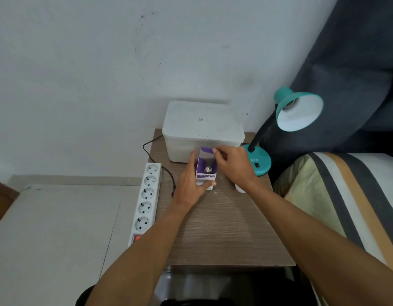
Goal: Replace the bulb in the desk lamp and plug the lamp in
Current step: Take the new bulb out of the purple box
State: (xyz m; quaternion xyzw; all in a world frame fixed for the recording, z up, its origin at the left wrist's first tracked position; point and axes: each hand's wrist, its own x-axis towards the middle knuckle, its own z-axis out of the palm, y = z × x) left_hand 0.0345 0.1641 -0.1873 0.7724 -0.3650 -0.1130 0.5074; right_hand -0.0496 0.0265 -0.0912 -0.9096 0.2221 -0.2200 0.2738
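A purple and white bulb box (pixel 206 173) stands on the wooden table (pixel 224 228), its top open, with a bulb's metal base (pixel 208 169) showing inside. My left hand (pixel 190 184) grips the box from the left side and front. My right hand (pixel 233 164) pinches the box's top flap (pixel 207 150) between thumb and fingers. The teal desk lamp (pixel 298 111) stands at the table's back right, its shade tilted toward me with an empty socket. A white bulb (pixel 240 188) lies partly hidden under my right wrist.
A white lidded plastic bin (pixel 202 129) sits at the table's back. A white power strip (pixel 145 202) with several sockets and a red switch lies along the table's left edge. A black cord (pixel 166 173) runs beside it. A striped bed (pixel 345 195) borders the right.
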